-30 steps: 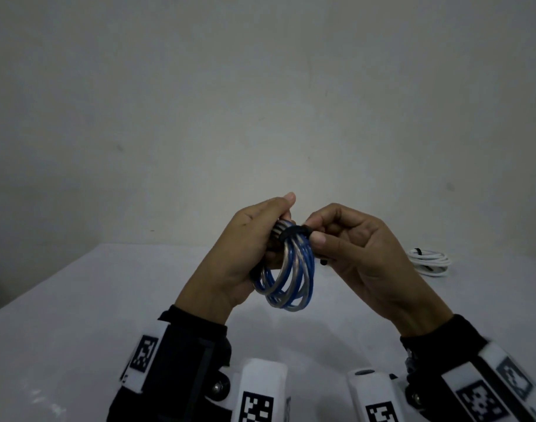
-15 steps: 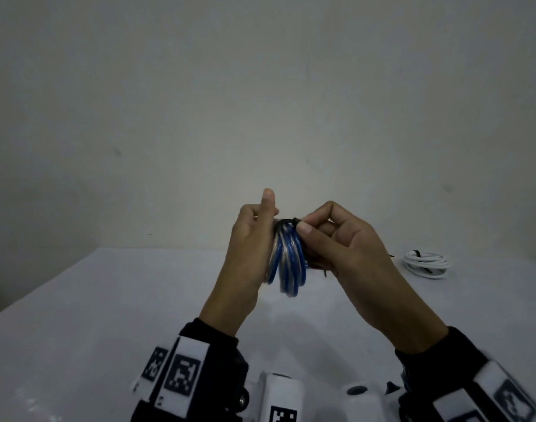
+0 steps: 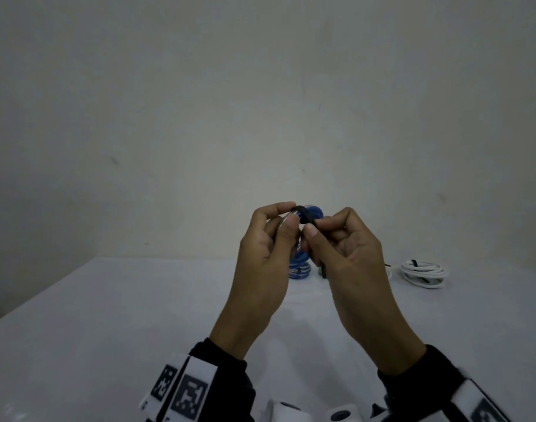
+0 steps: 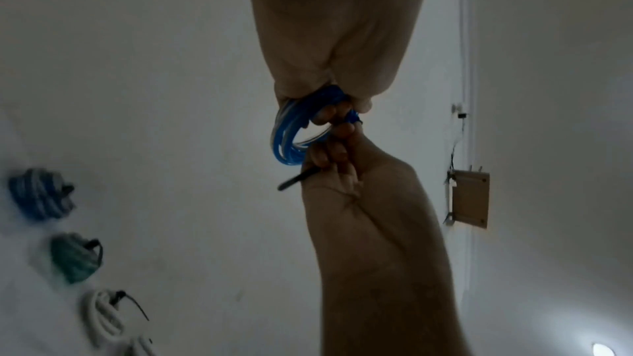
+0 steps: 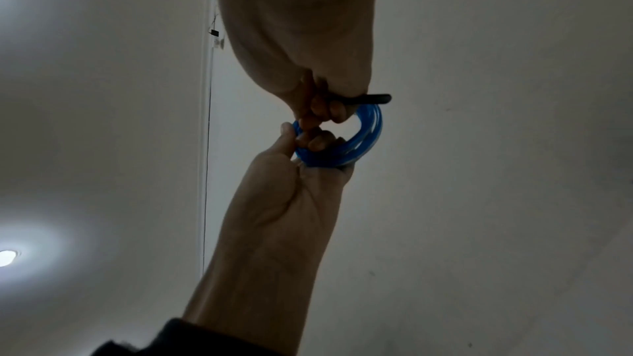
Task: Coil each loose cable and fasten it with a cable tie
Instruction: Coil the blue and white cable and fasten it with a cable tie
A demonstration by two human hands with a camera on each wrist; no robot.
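I hold a coiled blue cable [image 3: 317,212] up over the white table [image 3: 108,315]. My left hand [image 3: 288,219] grips the coil, thumb and fingers curled round its strands [image 5: 363,145]. A black cable tie [image 3: 306,216] wraps over the top of the coil. My right hand [image 3: 313,231] pinches the tie beside it. The tie's loose tail [image 4: 298,180] sticks out past the right hand's curled fingers [image 5: 369,98]. In the head view both hands hide most of the coil [image 4: 287,140].
A white tied coil [image 3: 422,272] lies at the table's far right. The left wrist view shows it [image 4: 103,316] in a row with a green coil [image 4: 73,261] and a blue-grey coil [image 4: 37,196]. A bare wall stands behind the table.
Both hands have risen. The coil has turned from face-on to mostly hidden behind the hands, and the tie now sits on its top. The right hand still pinches the tie.
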